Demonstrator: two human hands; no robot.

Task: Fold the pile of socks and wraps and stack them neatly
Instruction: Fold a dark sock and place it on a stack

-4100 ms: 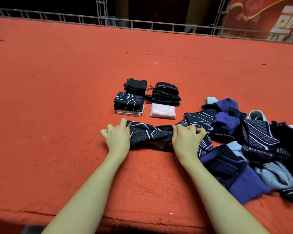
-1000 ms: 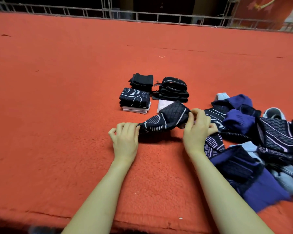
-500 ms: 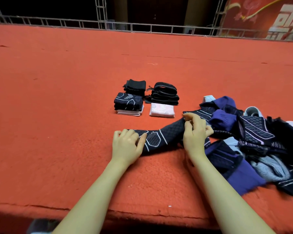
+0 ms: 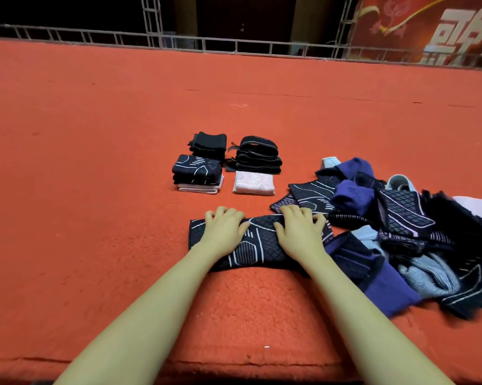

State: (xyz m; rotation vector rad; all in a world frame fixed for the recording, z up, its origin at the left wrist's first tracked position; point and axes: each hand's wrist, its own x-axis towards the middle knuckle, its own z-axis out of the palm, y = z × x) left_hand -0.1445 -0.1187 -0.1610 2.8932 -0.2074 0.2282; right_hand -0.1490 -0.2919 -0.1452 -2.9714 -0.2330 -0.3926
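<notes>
Head view: unfolded pile (image 4: 417,234) beside stacks (image 4: 226,165).

At about one o'clock, far beyond the orange carpet (image 4: 95,162), a red banner (image 4: 401,29) carries large pale characters (image 4: 462,34), cut off by the frame edge and too partial to read. The white line patterns on the dark wraps are only decoration; no letters, numbers or brand marks can be made out on any cloth.
</notes>
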